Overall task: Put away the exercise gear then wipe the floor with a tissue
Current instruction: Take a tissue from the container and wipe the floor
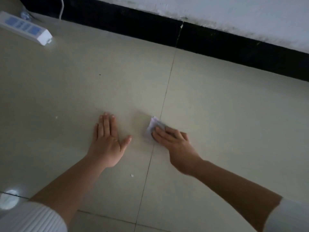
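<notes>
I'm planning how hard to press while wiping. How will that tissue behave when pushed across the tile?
The tissue looks crumpled and thin, so probably floppy and light, bunching when pushed. Pressed by the right hand with flat fingers, it should glide easily on the glossy floor, though it might tear.

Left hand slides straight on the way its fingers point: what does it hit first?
The left hand lies flat on the floor. Ahead looks free, only bare tile, until the black skirting board at the wall. Distance unclear.
</notes>
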`<state>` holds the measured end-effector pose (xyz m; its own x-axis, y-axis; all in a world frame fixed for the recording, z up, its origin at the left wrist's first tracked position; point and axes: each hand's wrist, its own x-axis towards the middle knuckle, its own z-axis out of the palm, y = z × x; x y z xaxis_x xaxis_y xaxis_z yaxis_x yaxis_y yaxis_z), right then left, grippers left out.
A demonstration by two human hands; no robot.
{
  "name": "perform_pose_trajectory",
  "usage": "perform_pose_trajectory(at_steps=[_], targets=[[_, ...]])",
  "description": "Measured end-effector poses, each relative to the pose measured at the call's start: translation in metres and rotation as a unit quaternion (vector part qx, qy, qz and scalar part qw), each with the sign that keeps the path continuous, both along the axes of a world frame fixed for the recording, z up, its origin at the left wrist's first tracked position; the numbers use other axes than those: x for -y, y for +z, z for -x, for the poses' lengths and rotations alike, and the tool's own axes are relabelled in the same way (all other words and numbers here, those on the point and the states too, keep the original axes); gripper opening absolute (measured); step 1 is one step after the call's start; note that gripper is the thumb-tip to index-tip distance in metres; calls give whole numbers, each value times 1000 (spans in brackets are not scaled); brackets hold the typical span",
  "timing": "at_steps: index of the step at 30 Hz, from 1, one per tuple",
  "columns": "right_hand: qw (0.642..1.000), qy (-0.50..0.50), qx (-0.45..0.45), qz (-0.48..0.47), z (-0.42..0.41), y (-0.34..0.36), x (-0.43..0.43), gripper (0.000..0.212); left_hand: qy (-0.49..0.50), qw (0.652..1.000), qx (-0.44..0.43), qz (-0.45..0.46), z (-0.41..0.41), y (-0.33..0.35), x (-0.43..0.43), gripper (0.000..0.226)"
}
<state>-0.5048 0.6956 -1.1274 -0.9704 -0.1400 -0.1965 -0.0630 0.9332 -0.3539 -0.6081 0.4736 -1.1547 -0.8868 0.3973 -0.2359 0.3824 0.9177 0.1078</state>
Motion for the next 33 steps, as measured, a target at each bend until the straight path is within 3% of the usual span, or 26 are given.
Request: perform_pose_trajectory(at_steps=[7,9,12,15,19,21,23,27,30,33], targets=[[987,162,15,-12,-146,2,18,69,19,1000,1,25,-6,7,-4,90],[989,140,0,-38,-158,3,-6,71,35,999,-1,17,-17,13,-14,78],[995,-87,3,-46,-183,6,-57,78,-1,999,-1,-35,-51,23,-39,67],[937,-345,41,-30,-230,18,-92,80,-91,994,25,-61,-96,29,-63,67],[847,-520,109,-36,-282,37,-97,75,-224,971,83,-9,-155,32,-88,74],[827,-547,126,-32,-275,39,-85,70,-225,970,88,10,-173,31,-97,71],[846,-518,125,-19,-257,39,-60,70,-212,971,96,50,-180,30,-101,75],[952,-304,18,21,-236,20,-2,72,-183,981,65,8,-188,18,-105,85],[985,-167,-10,29,-248,15,-5,69,-164,985,58,1,-191,16,-108,81],[998,-51,-31,-29,-282,11,-48,69,-162,985,45,31,-195,21,-114,76]])
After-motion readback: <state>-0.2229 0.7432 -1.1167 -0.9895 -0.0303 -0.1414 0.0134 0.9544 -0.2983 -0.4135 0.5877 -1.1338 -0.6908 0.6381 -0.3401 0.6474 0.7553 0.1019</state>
